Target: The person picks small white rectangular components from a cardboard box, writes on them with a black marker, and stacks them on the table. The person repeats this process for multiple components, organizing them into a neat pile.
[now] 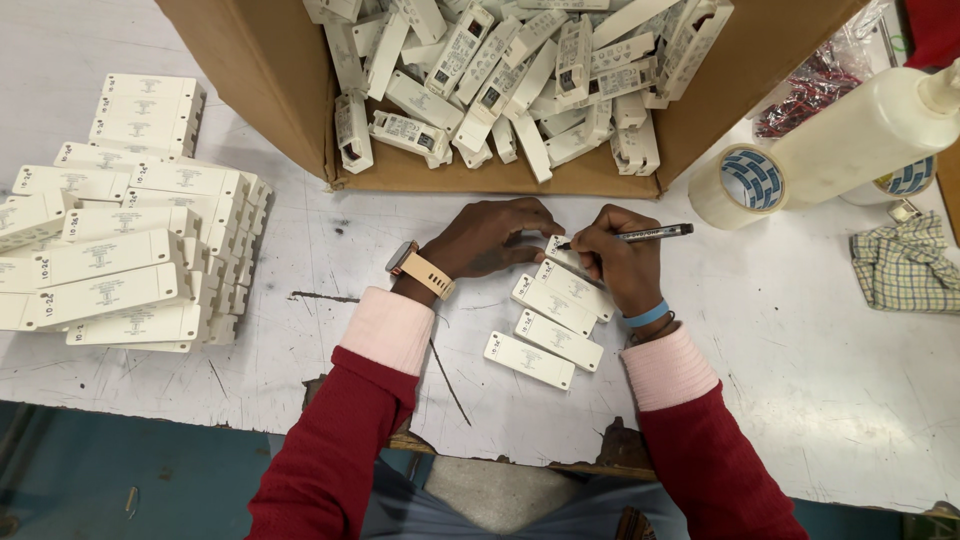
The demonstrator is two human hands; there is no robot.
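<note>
Tabletop cardboard box holds white modules.

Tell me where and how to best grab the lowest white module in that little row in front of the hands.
Grip the lowest white module across its narrow width, at its long edges near the middle, coming straight down from above. It lies flat on the table, so nothing offers underneath. Its lower long side looks free; the next module sits close on the upper side, so slide it toward you first, probably.

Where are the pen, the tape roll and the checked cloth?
pen [655,233], head view, middle of its barrel.
tape roll [735,192], head view, its pale outer side.
checked cloth [905,265], head view, middle of the crumpled fabric.
</note>
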